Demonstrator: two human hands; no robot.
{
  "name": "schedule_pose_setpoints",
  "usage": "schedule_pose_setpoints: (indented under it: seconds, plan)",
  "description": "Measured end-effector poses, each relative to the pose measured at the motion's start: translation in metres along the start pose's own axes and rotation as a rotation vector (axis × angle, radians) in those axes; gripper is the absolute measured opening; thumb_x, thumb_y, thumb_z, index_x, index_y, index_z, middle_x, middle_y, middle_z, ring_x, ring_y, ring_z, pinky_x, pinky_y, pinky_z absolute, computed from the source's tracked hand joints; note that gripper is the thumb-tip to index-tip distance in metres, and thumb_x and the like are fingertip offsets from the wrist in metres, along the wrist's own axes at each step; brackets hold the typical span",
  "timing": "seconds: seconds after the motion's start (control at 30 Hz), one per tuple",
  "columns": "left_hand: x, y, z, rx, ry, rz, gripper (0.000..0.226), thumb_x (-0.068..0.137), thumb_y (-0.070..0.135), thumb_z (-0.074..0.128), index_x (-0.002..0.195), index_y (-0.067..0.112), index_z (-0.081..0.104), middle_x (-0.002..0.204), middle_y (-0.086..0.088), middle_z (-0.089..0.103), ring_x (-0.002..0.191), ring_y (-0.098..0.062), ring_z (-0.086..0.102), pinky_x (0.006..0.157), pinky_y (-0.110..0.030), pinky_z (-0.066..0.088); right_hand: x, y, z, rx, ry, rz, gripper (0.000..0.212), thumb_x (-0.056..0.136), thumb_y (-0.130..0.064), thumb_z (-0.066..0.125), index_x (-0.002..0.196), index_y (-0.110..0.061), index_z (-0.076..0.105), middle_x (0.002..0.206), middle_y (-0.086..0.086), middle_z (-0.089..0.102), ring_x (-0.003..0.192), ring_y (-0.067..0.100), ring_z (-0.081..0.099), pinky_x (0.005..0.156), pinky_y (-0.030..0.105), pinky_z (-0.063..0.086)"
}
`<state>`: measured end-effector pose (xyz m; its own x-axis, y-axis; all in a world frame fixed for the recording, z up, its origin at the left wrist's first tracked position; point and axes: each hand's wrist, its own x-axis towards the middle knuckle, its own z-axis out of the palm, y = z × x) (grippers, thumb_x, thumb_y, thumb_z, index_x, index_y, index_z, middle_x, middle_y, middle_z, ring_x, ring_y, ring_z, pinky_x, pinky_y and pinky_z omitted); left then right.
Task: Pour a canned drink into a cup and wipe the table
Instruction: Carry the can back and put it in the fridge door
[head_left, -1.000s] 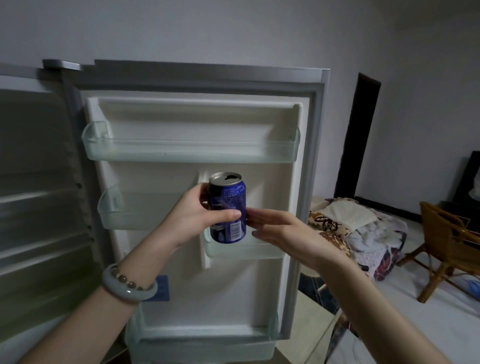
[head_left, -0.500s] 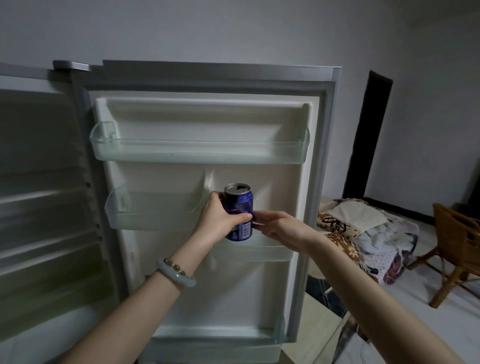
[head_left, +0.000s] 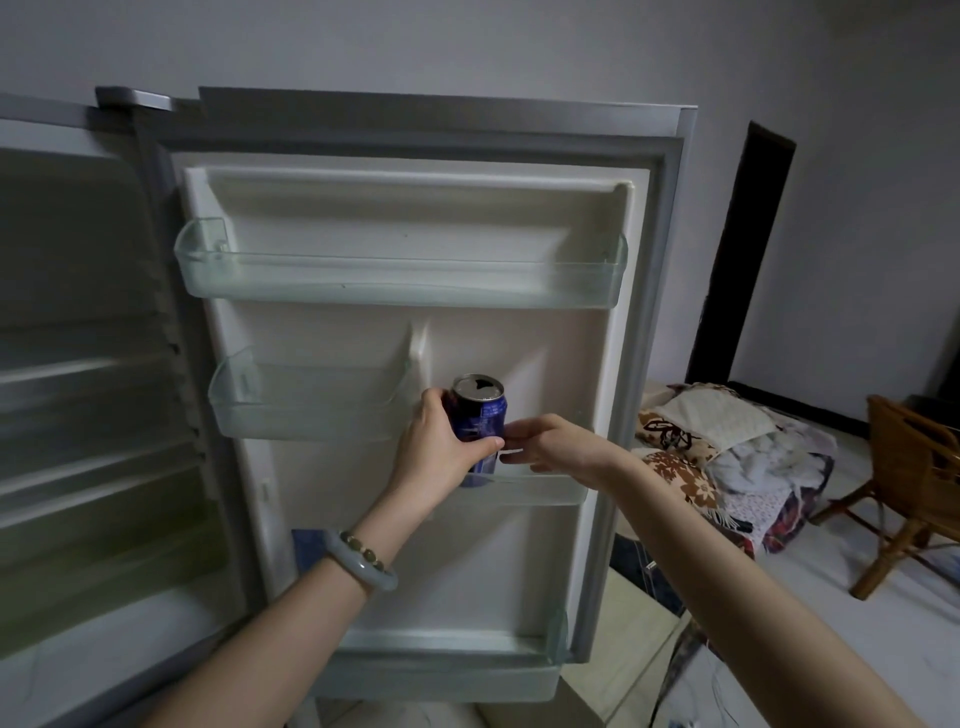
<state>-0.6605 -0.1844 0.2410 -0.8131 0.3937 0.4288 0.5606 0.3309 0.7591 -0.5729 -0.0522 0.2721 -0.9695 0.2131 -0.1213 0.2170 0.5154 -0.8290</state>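
the blue can (head_left: 483, 415) stands upright between the two hands, its silver top showing a dark opening, its base down inside a small clear bin (head_left: 550, 486) on the fridge door (head_left: 519, 353); the bottom of the can shows through the bin's front wall. the left hand (head_left: 441, 452) is clamped on the can from its left side, fingers round the back and the thumb laid across the front of the label. the right hand (head_left: 561, 447) comes in from the other side with its fingers stretched out fairly straight, tips at the can's right flank just above the bin's rim; whether they press on it cannot be told. a pale bracelet (head_left: 363, 561) sits on the left wrist, below the left hand. just left of the left hand a raised rib (head_left: 418, 353) in the door liner parts this bin from a wider bin (head_left: 311, 410), whose right end is close to the knuckles. above the can, bare white liner runs up to a long bin (head_left: 400, 286) spanning the door. to the right of the right hand the small bin runs on to the door's grey edge (head_left: 649, 364). well below both hands a fourth bin (head_left: 441, 680) closes the door's foot. far left of the left hand the fridge's shelves (head_left: 78, 389) are blurred. beyond the door edge, right of the right arm, lie a heap of patterned cloth (head_left: 737, 457) and a wooden chair (head_left: 919, 467) on a pale floor.
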Motion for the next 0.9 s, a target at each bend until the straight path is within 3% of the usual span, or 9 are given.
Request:
schedule_pose_setpoints:
  seconds: [0.1,0.23,0.33,0.4,0.47,0.53,0.67,0.8,0.9]
  plan:
    - [-0.001,0.001,0.0,0.033,0.024,0.017,0.07,0.061,0.035,0.086,0.114,0.009,0.048,0.115,-0.008,0.059,0.105,-0.024,0.057,0.081,-0.029,0.044,-0.002,-0.001,0.001,-0.007,0.013,0.023,0.048,0.088,0.005,0.036,0.13,-0.014,0.051,0.12,-0.001,0.059,0.109,0.012,0.055,0.103,0.039,0.037]
    - [-0.003,0.003,-0.004,0.085,0.035,0.02,0.068,0.065,0.032,0.084,0.117,0.005,0.049,0.119,-0.011,0.053,0.111,-0.025,0.052,0.081,-0.022,0.035,-0.002,-0.003,0.003,-0.001,0.012,0.02,0.05,0.088,0.006,0.036,0.132,-0.014,0.048,0.126,-0.001,0.057,0.111,0.012,0.054,0.105,0.041,0.036]
    - [-0.005,0.003,-0.006,0.08,0.035,0.011,0.072,0.066,0.031,0.084,0.121,0.004,0.047,0.123,-0.012,0.054,0.113,-0.026,0.052,0.081,-0.024,0.036,-0.001,-0.001,0.004,-0.006,0.03,0.009,0.051,0.087,0.006,0.036,0.132,-0.013,0.049,0.129,0.002,0.057,0.112,0.013,0.054,0.105,0.042,0.037]
    - [-0.006,0.004,-0.007,0.061,0.037,0.004,0.078,0.067,0.03,0.084,0.126,0.003,0.041,0.126,-0.013,0.055,0.115,-0.028,0.053,0.082,-0.026,0.039,-0.001,-0.002,0.006,-0.007,0.056,0.0,0.049,0.088,0.006,0.037,0.131,-0.011,0.05,0.128,0.003,0.058,0.111,0.013,0.055,0.103,0.038,0.039]
    - [-0.009,0.005,-0.006,0.05,0.033,0.007,0.082,0.068,0.028,0.083,0.13,0.001,0.036,0.128,-0.015,0.054,0.116,-0.03,0.053,0.079,-0.024,0.037,-0.001,-0.001,0.009,0.002,0.1,-0.019,0.045,0.089,0.007,0.038,0.13,-0.006,0.051,0.125,0.008,0.059,0.108,0.014,0.056,0.09,0.02,0.047]
    - [-0.014,0.005,-0.005,0.023,0.027,0.031,0.086,0.071,0.027,0.081,0.134,-0.001,0.031,0.131,-0.016,0.051,0.118,-0.03,0.052,0.079,-0.022,0.035,0.0,0.001,0.012,-0.028,0.177,-0.042,0.042,0.09,0.007,0.04,0.13,0.0,0.05,0.125,0.013,0.058,0.11,0.016,0.055,0.076,0.007,0.046]
    - [-0.029,-0.002,-0.006,0.01,0.043,0.09,0.091,0.081,0.024,0.072,0.147,-0.002,0.014,0.15,-0.017,0.03,0.137,-0.029,0.028,0.104,-0.025,0.024,-0.007,0.012,0.013,-0.125,0.35,-0.112,0.047,0.088,0.003,0.041,0.135,-0.004,0.045,0.134,0.011,0.054,0.125,0.019,0.049,0.108,0.029,0.035]
    - [-0.05,-0.011,-0.009,0.111,0.09,0.245,0.088,0.082,0.025,0.07,0.147,-0.001,0.016,0.152,-0.018,0.023,0.14,-0.03,0.021,0.112,-0.029,0.014,-0.033,0.017,0.017,-0.164,0.5,-0.241,0.049,0.088,0.002,0.044,0.135,-0.01,0.047,0.134,0.002,0.054,0.121,0.012,0.05,0.102,0.021,0.036]
    - [-0.061,-0.014,-0.008,0.209,0.083,0.431,0.075,0.086,0.03,0.062,0.145,0.001,0.025,0.15,-0.015,0.029,0.139,-0.025,0.023,0.115,-0.032,0.016,-0.055,0.029,0.018,-0.192,0.735,-0.348,0.046,0.085,0.004,0.046,0.126,-0.014,0.057,0.123,-0.002,0.061,0.11,0.005,0.054,0.097,0.019,0.042]
